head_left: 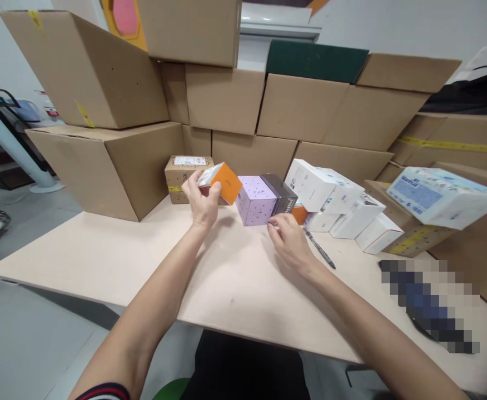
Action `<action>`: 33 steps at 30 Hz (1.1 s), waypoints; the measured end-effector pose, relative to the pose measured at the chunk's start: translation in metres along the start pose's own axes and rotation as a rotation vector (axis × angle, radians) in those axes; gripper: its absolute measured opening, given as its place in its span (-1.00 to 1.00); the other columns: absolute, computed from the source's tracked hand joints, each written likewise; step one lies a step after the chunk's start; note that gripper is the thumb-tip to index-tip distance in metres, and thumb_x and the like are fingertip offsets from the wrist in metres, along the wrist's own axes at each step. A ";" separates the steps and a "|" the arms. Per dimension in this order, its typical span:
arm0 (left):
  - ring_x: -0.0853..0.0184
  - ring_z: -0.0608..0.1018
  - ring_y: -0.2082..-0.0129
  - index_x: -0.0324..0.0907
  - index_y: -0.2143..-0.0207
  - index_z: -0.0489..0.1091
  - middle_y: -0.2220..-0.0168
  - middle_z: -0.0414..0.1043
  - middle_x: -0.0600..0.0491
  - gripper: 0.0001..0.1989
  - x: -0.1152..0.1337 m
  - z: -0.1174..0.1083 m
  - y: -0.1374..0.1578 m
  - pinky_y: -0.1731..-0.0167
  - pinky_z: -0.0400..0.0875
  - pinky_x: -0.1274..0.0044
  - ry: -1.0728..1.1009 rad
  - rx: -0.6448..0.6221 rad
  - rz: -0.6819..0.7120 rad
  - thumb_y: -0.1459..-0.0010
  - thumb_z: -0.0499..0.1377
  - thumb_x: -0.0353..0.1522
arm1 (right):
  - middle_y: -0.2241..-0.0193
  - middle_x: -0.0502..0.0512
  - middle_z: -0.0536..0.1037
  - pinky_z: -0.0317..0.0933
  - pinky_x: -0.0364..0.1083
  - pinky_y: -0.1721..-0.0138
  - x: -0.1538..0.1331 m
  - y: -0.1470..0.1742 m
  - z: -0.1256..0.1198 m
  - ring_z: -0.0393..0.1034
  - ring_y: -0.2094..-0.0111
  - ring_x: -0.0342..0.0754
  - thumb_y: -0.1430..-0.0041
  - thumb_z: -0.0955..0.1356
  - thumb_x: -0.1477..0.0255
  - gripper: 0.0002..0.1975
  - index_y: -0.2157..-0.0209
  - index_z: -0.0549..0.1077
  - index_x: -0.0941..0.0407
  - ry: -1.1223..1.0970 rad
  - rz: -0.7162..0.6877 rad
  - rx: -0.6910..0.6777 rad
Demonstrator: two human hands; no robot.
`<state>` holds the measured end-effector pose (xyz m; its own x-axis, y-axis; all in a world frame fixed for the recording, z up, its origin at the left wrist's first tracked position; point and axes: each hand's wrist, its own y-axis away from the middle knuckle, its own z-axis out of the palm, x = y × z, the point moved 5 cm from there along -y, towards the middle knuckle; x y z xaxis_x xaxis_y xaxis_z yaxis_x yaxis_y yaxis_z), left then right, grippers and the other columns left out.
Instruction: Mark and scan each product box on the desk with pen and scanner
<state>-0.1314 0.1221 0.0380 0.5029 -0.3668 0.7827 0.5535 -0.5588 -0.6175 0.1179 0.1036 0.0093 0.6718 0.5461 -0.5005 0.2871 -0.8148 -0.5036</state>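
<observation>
My left hand (204, 204) is closed around a small orange box (229, 184) with a pale, printed side, tilted above the table. To the right of it, a speckled purple box (255, 203) stands on the table against a dark grey box (280, 191). My right hand (290, 240) is at the lower front corner of these two boxes, fingers curled and pressed together. Whatever lies between its fingertips is too small to make out. A dark patterned pen (321, 249) lies on the table just right of that hand. Behind the right hand, another orange box (299, 214) is partly hidden.
A small brown carton (177, 176) stands behind my left hand. Several white boxes (310, 184) are stacked on the right, beside a tissue pack (447, 194) on a carton. Large cardboard boxes (235, 100) wall the back. A pixelated dark object (425, 303) lies at the table's right.
</observation>
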 end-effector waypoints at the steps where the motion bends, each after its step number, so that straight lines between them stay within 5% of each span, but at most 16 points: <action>1: 0.15 0.34 -0.16 -0.10 -0.14 0.19 -0.11 0.14 -0.12 -0.48 0.009 0.002 0.006 -0.16 0.32 0.31 0.048 -0.027 0.088 -0.18 0.10 -0.11 | 0.15 0.25 0.49 0.36 0.06 0.15 0.007 0.006 -0.005 0.47 0.23 0.06 -0.32 0.20 0.26 -0.70 0.21 0.47 0.12 -0.046 0.053 -0.018; 3: 0.15 0.33 -0.17 -0.08 -0.12 0.22 -0.09 0.18 -0.08 -0.41 0.026 0.008 0.023 -0.21 0.28 0.30 0.105 -0.112 0.215 -0.12 0.11 0.01 | 0.31 0.15 0.52 0.34 -0.02 0.30 0.023 0.015 -0.014 0.43 0.40 -0.02 -0.31 0.20 0.16 -0.66 0.29 0.45 0.10 -0.175 0.222 -0.037; 7: 0.02 0.26 -0.24 -0.05 -0.16 0.19 -0.14 0.13 -0.12 -0.30 0.055 0.031 0.076 -0.26 0.18 0.14 0.287 -0.564 0.546 -0.02 0.16 0.04 | 0.46 0.10 0.49 0.19 -0.12 0.53 0.051 0.027 -0.021 0.30 0.58 -0.13 -0.25 0.22 -0.05 -0.50 0.36 0.43 0.11 -0.560 0.556 -0.098; 10: -0.06 0.21 -0.28 -0.05 -0.20 0.17 -0.18 0.10 -0.17 -0.18 0.055 0.050 0.113 -0.25 0.21 0.12 0.243 -0.935 0.625 0.10 0.29 -0.04 | 0.56 0.08 0.45 0.20 -0.11 0.52 0.054 0.031 -0.019 0.30 0.57 -0.10 -0.20 0.20 -0.16 -0.40 0.41 0.45 0.11 -0.715 0.629 -0.253; 12: -0.10 0.15 -0.32 -0.07 -0.27 0.11 -0.23 0.05 -0.21 -0.10 0.049 0.058 0.125 -0.27 0.18 0.10 0.222 -1.059 0.608 0.11 0.32 -0.09 | 0.56 0.10 0.47 0.25 -0.09 0.47 0.050 0.032 -0.022 0.34 0.51 -0.05 -0.20 0.19 -0.18 -0.36 0.42 0.48 0.12 -0.703 0.598 -0.318; 17: -0.15 -0.02 -0.41 -0.05 -0.43 -0.29 -0.41 -0.20 -0.22 0.21 0.029 0.067 0.115 -0.33 0.03 0.05 0.125 -1.212 0.286 0.11 0.38 -0.09 | 0.50 0.14 0.54 0.29 -0.06 0.41 0.038 0.033 -0.029 0.41 0.39 0.03 -0.23 0.20 -0.14 -0.38 0.32 0.56 0.12 -0.613 0.485 -0.349; 21: -0.17 0.08 -0.39 -0.12 -0.43 -0.28 -0.38 -0.01 -0.26 0.31 0.019 0.064 0.108 -0.29 0.09 0.04 0.155 -1.342 0.051 0.20 0.45 -0.10 | 0.43 0.11 0.56 0.29 -0.08 0.45 0.042 0.033 -0.030 0.42 0.39 0.01 -0.23 0.24 -0.09 -0.43 0.15 0.54 0.11 -0.598 0.498 -0.311; 26: -0.16 0.27 -0.28 -0.07 -0.34 0.08 -0.25 0.25 -0.18 0.10 0.023 0.065 0.112 -0.23 0.17 0.02 0.167 -1.365 0.153 0.25 0.47 -0.12 | 0.33 0.07 0.56 0.26 -0.12 0.50 0.053 0.032 -0.031 0.39 0.44 -0.07 -0.19 0.31 0.01 -0.51 0.04 0.45 0.08 -0.563 0.498 -0.177; 33: -0.16 0.16 -0.33 -0.12 -0.44 -0.21 -0.29 0.08 -0.23 0.21 0.024 0.065 0.103 -0.28 0.14 0.05 -0.019 -1.159 0.148 0.14 0.38 -0.06 | 0.24 0.15 0.59 0.34 -0.05 0.29 0.063 0.030 -0.029 0.47 0.28 0.01 -0.17 0.31 -0.05 -0.45 0.06 0.46 0.12 -0.636 0.511 -0.079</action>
<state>-0.0189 0.1036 -0.0120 0.5267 -0.4796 0.7019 -0.4435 -0.8594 -0.2544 0.1883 0.1078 -0.0167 0.2239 0.0904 -0.9704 0.1139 -0.9913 -0.0661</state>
